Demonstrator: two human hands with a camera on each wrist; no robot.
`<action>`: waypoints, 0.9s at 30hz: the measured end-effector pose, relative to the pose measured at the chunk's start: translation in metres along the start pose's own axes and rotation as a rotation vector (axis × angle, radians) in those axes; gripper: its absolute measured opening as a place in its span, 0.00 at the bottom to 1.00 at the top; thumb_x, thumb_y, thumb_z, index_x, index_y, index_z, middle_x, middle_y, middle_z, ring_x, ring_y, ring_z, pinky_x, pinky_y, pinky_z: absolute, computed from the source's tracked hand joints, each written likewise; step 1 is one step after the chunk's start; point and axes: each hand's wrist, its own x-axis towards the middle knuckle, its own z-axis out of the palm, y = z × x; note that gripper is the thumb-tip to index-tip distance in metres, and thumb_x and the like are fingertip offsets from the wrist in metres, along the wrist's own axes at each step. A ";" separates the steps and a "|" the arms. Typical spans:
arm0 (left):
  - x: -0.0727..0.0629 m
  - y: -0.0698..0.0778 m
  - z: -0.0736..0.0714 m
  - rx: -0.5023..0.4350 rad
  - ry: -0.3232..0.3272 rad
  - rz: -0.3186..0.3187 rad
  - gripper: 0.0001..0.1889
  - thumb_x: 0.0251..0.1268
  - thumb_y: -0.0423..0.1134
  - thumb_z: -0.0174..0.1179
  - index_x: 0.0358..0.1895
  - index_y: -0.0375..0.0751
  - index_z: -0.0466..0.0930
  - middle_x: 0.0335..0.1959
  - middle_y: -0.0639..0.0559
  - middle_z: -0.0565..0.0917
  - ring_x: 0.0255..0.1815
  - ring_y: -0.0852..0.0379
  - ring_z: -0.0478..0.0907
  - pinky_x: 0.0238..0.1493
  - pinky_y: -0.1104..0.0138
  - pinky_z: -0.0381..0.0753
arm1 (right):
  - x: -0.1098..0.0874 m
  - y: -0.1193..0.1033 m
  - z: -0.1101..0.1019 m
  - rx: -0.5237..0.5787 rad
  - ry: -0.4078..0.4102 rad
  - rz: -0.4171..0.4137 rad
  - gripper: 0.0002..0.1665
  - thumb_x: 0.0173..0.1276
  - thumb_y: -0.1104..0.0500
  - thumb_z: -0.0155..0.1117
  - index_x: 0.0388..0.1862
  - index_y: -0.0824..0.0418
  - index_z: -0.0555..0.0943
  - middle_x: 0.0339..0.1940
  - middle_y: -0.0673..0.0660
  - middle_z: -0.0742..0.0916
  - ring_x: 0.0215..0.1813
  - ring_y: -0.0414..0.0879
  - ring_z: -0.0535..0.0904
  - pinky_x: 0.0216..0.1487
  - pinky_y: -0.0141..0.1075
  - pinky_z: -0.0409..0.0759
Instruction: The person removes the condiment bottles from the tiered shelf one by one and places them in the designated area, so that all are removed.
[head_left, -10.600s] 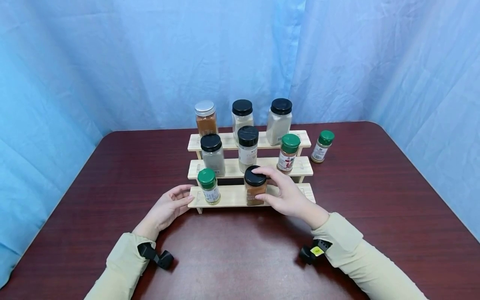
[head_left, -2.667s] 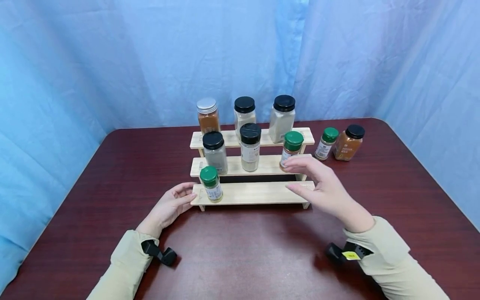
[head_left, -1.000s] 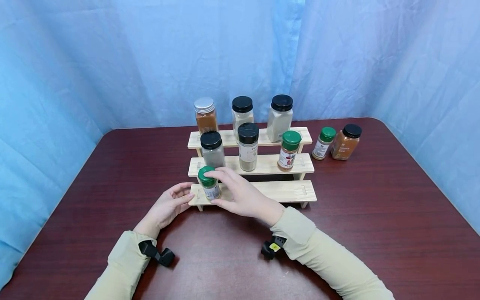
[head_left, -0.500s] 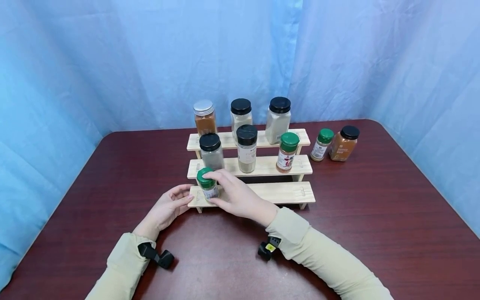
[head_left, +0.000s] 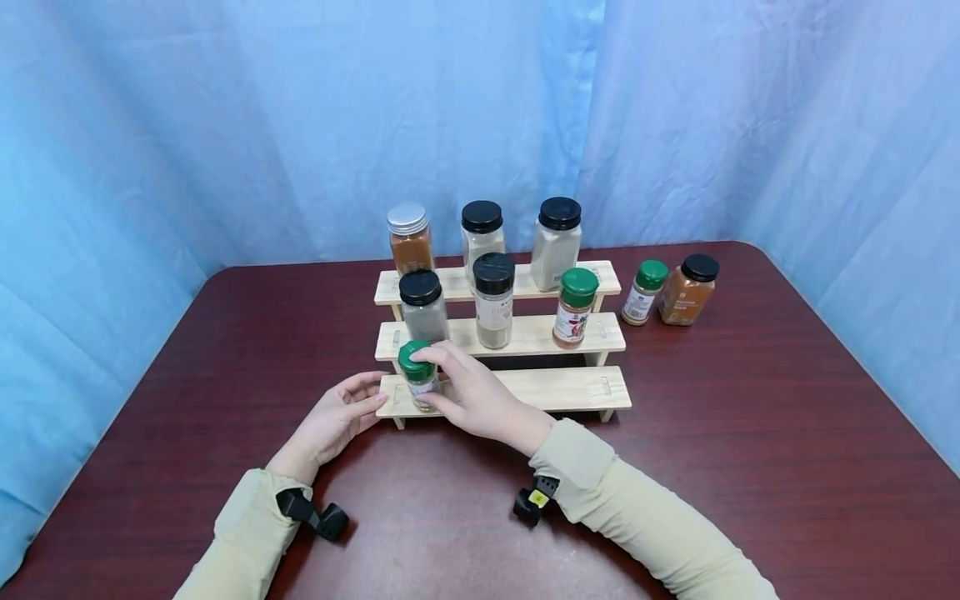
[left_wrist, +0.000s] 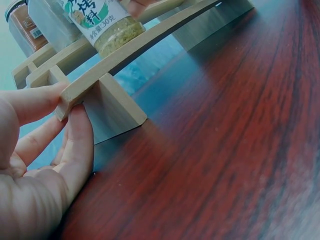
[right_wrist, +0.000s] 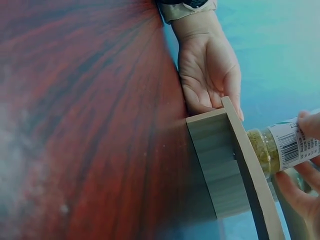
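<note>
My left hand (head_left: 337, 418) pinches the left end of the lowest tier of a three-tier wooden rack (head_left: 555, 388). In the left wrist view, that hand (left_wrist: 45, 150) has the board edge between thumb and fingers. With my right hand (head_left: 476, 392) I hold a small green-capped spice jar (head_left: 417, 363) at that tier's left end, fingers by the cap and thumb low on the side. The right wrist view shows the jar's barcode label (right_wrist: 289, 145) and yellowish-green contents, its base at the board; any gap there is hard to tell.
The middle tier bears two black-lidded jars (head_left: 494, 312) and a green-capped jar (head_left: 573, 310). On the top tier stand a silver-lidded jar (head_left: 410, 242) and two black-lidded ones (head_left: 557, 246). Right of the rack, a green-capped jar (head_left: 642, 296) and an orange-brown black-lidded jar (head_left: 687, 293) stand on the table.
The orange-brown jar went from the lowest tier to the table at right. My right hand then moved left to the green-capped jar, which has shifted slightly right. My left hand has stayed put.
</note>
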 end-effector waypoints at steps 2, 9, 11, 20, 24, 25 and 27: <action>0.000 -0.001 -0.001 -0.014 -0.010 0.007 0.13 0.67 0.28 0.53 0.52 0.44 0.69 0.39 0.57 0.78 0.39 0.66 0.78 0.42 0.74 0.79 | -0.001 -0.001 -0.002 0.038 0.005 0.010 0.31 0.61 0.66 0.66 0.59 0.58 0.63 0.51 0.60 0.77 0.53 0.49 0.76 0.51 0.32 0.78; 0.001 -0.003 -0.001 -0.031 -0.022 0.016 0.13 0.67 0.27 0.53 0.48 0.48 0.71 0.39 0.56 0.78 0.39 0.65 0.79 0.43 0.73 0.80 | -0.005 -0.006 -0.011 0.112 0.015 0.043 0.31 0.61 0.68 0.66 0.60 0.60 0.62 0.55 0.62 0.75 0.54 0.51 0.76 0.50 0.32 0.79; 0.001 -0.002 -0.001 -0.029 -0.021 0.013 0.13 0.67 0.27 0.53 0.50 0.47 0.70 0.39 0.56 0.78 0.39 0.65 0.79 0.42 0.73 0.80 | -0.007 -0.008 -0.015 0.123 0.019 0.046 0.32 0.60 0.69 0.66 0.59 0.60 0.62 0.55 0.62 0.75 0.54 0.52 0.76 0.50 0.34 0.80; 0.002 -0.002 -0.001 -0.015 0.001 0.003 0.14 0.67 0.27 0.54 0.49 0.49 0.71 0.38 0.57 0.78 0.38 0.65 0.79 0.41 0.73 0.80 | -0.018 -0.011 -0.031 0.189 0.039 0.045 0.34 0.59 0.71 0.66 0.59 0.60 0.61 0.55 0.64 0.75 0.51 0.54 0.78 0.48 0.36 0.81; 0.002 -0.003 0.000 -0.030 -0.002 0.015 0.14 0.66 0.26 0.53 0.48 0.49 0.71 0.38 0.56 0.78 0.38 0.65 0.79 0.41 0.73 0.80 | -0.025 -0.010 -0.038 0.182 0.050 0.035 0.34 0.57 0.72 0.67 0.58 0.60 0.61 0.53 0.63 0.76 0.50 0.53 0.78 0.48 0.37 0.81; 0.002 -0.003 -0.001 -0.033 -0.005 0.017 0.14 0.66 0.26 0.53 0.48 0.48 0.72 0.38 0.56 0.78 0.38 0.65 0.79 0.41 0.73 0.80 | -0.026 -0.010 -0.040 0.179 0.056 0.034 0.34 0.57 0.72 0.67 0.58 0.60 0.61 0.53 0.63 0.76 0.50 0.53 0.78 0.47 0.38 0.81; 0.001 -0.003 0.000 -0.041 -0.010 0.026 0.14 0.66 0.25 0.53 0.48 0.48 0.72 0.38 0.56 0.79 0.38 0.65 0.79 0.41 0.73 0.80 | -0.030 -0.010 -0.044 0.164 0.069 0.032 0.35 0.56 0.73 0.67 0.58 0.60 0.61 0.52 0.63 0.77 0.49 0.53 0.78 0.47 0.38 0.81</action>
